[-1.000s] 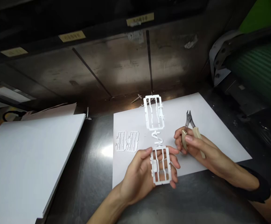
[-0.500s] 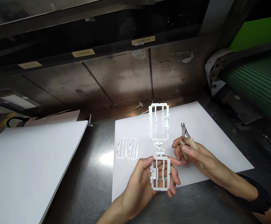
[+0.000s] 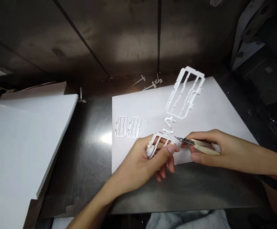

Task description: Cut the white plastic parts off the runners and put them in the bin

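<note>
Two white plastic frames joined by a curvy sprue [image 3: 169,124] make up one moulded piece. My left hand [image 3: 145,160] is closed on the lower frame [image 3: 155,141], its thumb lying across the front. The upper frame [image 3: 184,92] sticks out up and to the right, tilted. In my right hand [image 3: 210,148] is a pair of side cutters [image 3: 197,145] with cream handles. Their tips point left, close to the sprue and the lower frame's top corner, with a small gap showing. Two similar white frames [image 3: 128,127] lie side by side on the white paper sheet [image 3: 128,101].
Cut-off sprue pieces [image 3: 152,85] lie behind the sheet, near the metal back wall [image 3: 128,41]. A stack of white sheets [image 3: 28,136] is at the left on the metal table [image 3: 86,159]. Dark machinery [image 3: 267,73] stands at the right.
The view has tipped downward. My left hand has turned the joined frames to lean right, its thumb now across the lower frame. The cutters have swung from pointing up to pointing left, nearer the sprue.
</note>
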`<act>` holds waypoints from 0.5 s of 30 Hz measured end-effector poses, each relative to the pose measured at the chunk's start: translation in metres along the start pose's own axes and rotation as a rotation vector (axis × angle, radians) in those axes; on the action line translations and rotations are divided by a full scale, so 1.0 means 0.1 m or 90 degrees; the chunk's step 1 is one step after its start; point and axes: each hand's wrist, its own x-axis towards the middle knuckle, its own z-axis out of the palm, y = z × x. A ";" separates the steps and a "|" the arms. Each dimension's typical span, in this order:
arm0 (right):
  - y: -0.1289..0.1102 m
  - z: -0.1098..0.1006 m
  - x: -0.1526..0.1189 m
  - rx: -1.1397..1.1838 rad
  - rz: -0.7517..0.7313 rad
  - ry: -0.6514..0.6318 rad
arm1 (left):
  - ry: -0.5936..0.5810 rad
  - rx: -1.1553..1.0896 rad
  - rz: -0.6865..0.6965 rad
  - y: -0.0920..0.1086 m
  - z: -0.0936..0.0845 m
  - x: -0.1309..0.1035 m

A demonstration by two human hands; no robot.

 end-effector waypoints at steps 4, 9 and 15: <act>0.00 0.01 -0.02 -0.034 0.036 -0.037 | -0.028 0.025 -0.022 -0.01 -0.02 0.01; 0.00 0.00 -0.03 -0.040 0.046 -0.073 | -0.060 0.039 -0.039 -0.05 -0.05 0.02; 0.02 -0.01 -0.04 0.007 0.059 -0.056 | -0.072 0.038 -0.040 -0.06 -0.06 0.02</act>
